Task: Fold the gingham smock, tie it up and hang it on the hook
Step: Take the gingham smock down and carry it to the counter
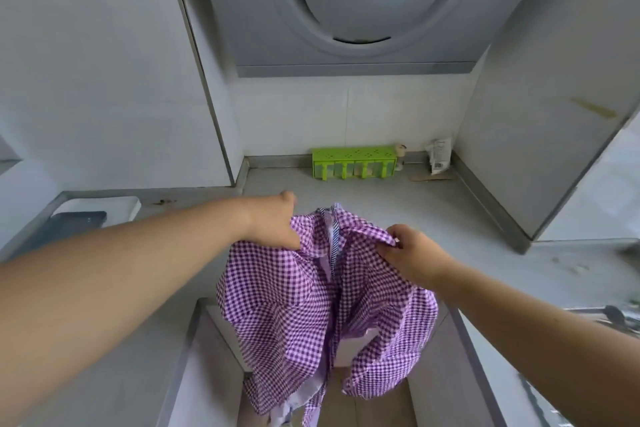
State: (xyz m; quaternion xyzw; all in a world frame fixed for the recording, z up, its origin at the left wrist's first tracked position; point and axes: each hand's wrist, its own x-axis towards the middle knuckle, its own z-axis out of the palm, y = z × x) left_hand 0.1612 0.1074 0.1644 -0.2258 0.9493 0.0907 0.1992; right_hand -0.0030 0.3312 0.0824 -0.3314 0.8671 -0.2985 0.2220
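We hold the gingham smock (311, 305) up by its top edge over the front of the grey countertop (398, 215). Its upper part lies near the counter surface; its lower part hangs down past the counter edge into the open gap below. It is not yet folded.

Left hand (273, 222): fingers curled round a bunch of cloth at the upper left. Right hand (412, 253): fingers and thumb pinch the upper right edge. Both grips are closed on fabric, hands apart, with the neck opening and a pale trimmed edge between them.

Judgement on the step: we are spreading the garment for the first fold. To do it well we should draw the two hands apart until the top edge runs taut, lay the whole piece flat on the counter, then bring the sides together so the edges match. Loose ties may dangle at the bottom; we cannot tell them apart from the hem here.

Material: thin woven cloth, purple-and-white small check, limp, deeply creased, pale on the reverse. It will slump and slide, not hold a crease by itself.

Beyond: a lime-green plastic rack (353, 165) at the back wall, a crumpled white packet (439, 154) beside it, a smooth grey range hood (363, 3) overhead, a dark phone (74, 224) on a white tray (128, 204) to the left. No hook is in view.
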